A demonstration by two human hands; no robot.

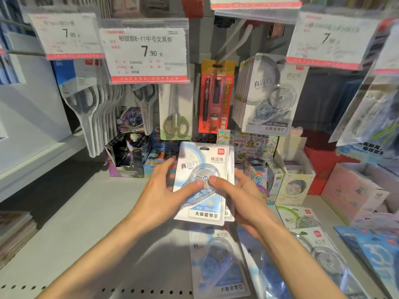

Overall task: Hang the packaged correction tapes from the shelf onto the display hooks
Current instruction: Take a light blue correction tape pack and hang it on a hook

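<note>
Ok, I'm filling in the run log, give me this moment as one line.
step: hanging not yet done | left hand + right hand: hold blue correction tape pack | hung packs: up right | more packs: on shelf

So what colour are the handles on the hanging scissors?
Green handles, clearest in the head view.

At frame centre we hold a correction tape pack (205,182) between our left hand (166,190) and right hand (244,197). More packs (218,262) lie on the shelf (75,234) below; hung packs (267,96) sit upper right, scissors (176,113) upper left.
</note>
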